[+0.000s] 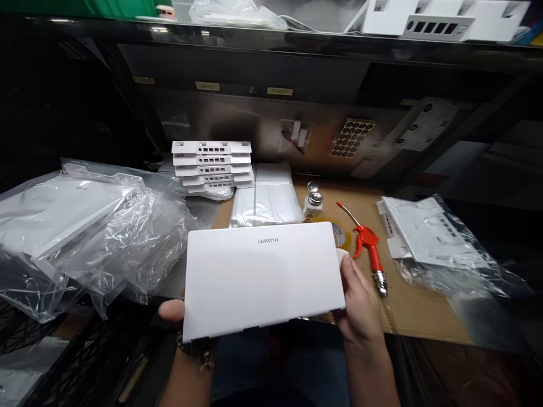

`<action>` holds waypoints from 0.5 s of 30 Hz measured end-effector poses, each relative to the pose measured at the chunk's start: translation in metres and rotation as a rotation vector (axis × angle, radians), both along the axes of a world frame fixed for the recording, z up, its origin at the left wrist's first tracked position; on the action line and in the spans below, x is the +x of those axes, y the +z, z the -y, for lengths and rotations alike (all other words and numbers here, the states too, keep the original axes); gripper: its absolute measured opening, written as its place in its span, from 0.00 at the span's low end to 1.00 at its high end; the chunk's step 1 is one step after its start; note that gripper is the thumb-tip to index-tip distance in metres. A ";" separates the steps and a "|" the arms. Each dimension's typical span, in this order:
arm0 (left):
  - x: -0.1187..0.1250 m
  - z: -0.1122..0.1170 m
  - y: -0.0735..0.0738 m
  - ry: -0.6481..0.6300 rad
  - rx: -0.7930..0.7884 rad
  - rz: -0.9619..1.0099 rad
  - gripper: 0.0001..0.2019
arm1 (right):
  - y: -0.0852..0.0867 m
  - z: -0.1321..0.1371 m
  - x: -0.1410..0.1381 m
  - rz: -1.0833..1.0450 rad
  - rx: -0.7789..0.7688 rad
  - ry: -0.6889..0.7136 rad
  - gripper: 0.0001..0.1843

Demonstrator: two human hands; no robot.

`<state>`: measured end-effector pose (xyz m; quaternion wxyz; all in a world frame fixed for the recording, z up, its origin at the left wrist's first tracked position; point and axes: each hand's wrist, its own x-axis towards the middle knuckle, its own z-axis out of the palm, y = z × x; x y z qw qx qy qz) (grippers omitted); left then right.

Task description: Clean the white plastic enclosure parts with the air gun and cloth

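A white plastic HUAWEI router cover [263, 277] is held up in front of me, its lettering upside down. My left hand [172, 311] grips its left edge; the thumb shows, while the other fingers are hidden behind the cover. On the right edge, my right hand [360, 299] is closed, thumb toward the top corner. A small white piece [341, 255], perhaps a cloth, shows between that hand and the cover; I cannot tell what it is. Beyond the cover lie a stack of clear plastic bags [267, 195] and a roll of yellowish tape [339, 233].
Similar white housings [212, 164] are stacked at the back. Bagged white parts lie in clear plastic [97, 226] on the left. A red air blow gun [369, 243], a pump bottle [313, 203] and a bagged housing [436, 232] rest on cardboard [416, 305]. A shelf edge [271, 42] crosses above.
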<state>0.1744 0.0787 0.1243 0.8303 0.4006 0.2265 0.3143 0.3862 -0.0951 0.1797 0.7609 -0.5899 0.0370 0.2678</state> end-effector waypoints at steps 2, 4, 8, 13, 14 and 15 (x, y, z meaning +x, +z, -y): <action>-0.002 0.001 0.021 -0.011 0.049 0.001 0.33 | -0.004 0.004 0.003 0.077 -0.008 0.000 0.31; -0.001 -0.002 0.039 -0.022 0.079 -0.057 0.34 | -0.011 0.009 0.008 0.218 0.012 0.012 0.26; 0.010 -0.010 0.055 0.022 0.188 -0.289 0.29 | -0.026 0.016 0.019 0.559 0.093 0.045 0.19; 0.024 -0.006 0.056 0.062 0.647 -0.207 0.08 | -0.021 0.018 0.033 0.842 0.006 -0.124 0.13; 0.025 -0.004 0.057 0.038 0.715 -0.178 0.06 | -0.017 0.019 0.034 0.794 0.011 -0.143 0.13; 0.026 -0.003 0.058 0.020 0.765 -0.158 0.06 | -0.012 0.020 0.034 0.707 0.032 -0.128 0.13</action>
